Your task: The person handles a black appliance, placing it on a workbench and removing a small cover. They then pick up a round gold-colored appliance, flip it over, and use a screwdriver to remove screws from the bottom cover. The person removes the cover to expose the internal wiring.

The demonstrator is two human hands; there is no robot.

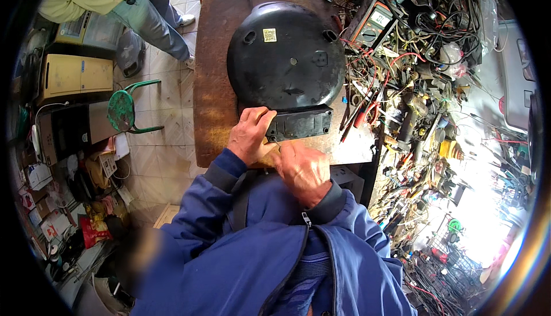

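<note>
A round black appliance base (281,69) with a small square label lies on the wooden workbench (215,86), its underside up. Against its near edge sits a long black plastic housing (301,124) with holes at its corners. My left hand (251,136) is closed on the left end of this housing, thumb and fingers bent over it. Just right of it, my right hand (304,171) is closed below the housing's near edge, its fingertips close to the left hand's. Whatever it pinches is hidden by the fingers.
To the right lie a multimeter (376,23), red-handled tools (360,118) and a dense heap of cables and parts (425,75). A green stool (121,111) stands left of the bench. Another person (143,6) stands at the far left, near a yellow cabinet (77,76).
</note>
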